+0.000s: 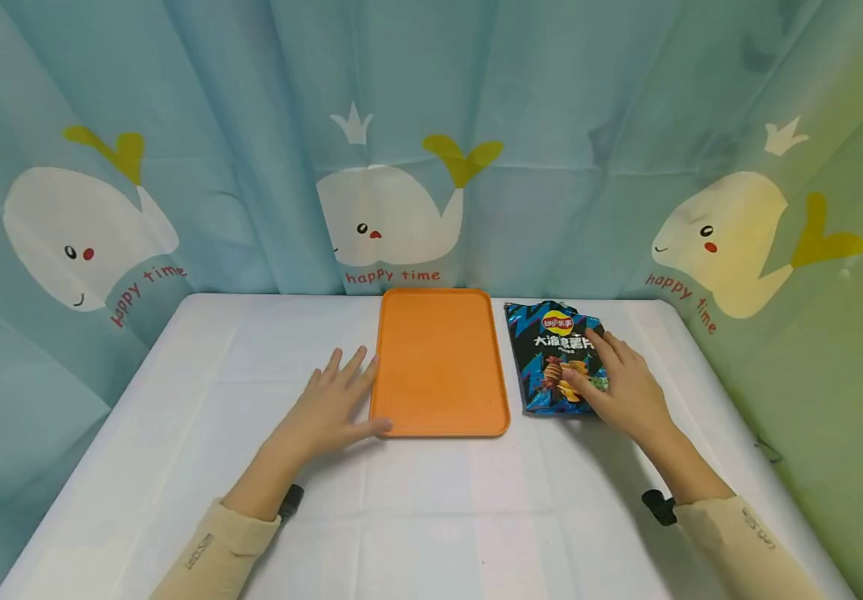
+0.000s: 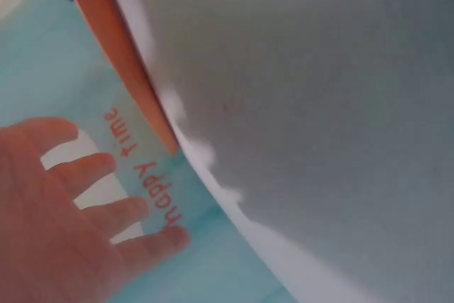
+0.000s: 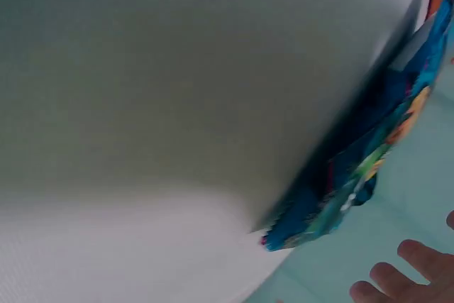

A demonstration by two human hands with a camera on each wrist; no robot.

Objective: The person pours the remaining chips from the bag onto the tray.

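Observation:
An orange rectangular tray (image 1: 442,367) lies flat near the back edge of the table. Just left of it is my left hand (image 1: 333,410), fingers spread and fairly straight, the thumb overlapping the tray's near left corner in the head view. To the right of the tray lies a dark blue bag of potato chips (image 1: 539,354) with its printed front up. My right hand (image 1: 629,390) hovers over the bag's right side, thumb and fingers apart. In the right wrist view, a gap shows between the right fingers (image 3: 418,267) and the bag.
A white cloth covers the table (image 1: 416,533). Behind it hangs a blue-green curtain (image 1: 266,150) printed with whales, meeting the table's back edge and wrapping around both sides. Dark wrist bands show on both arms.

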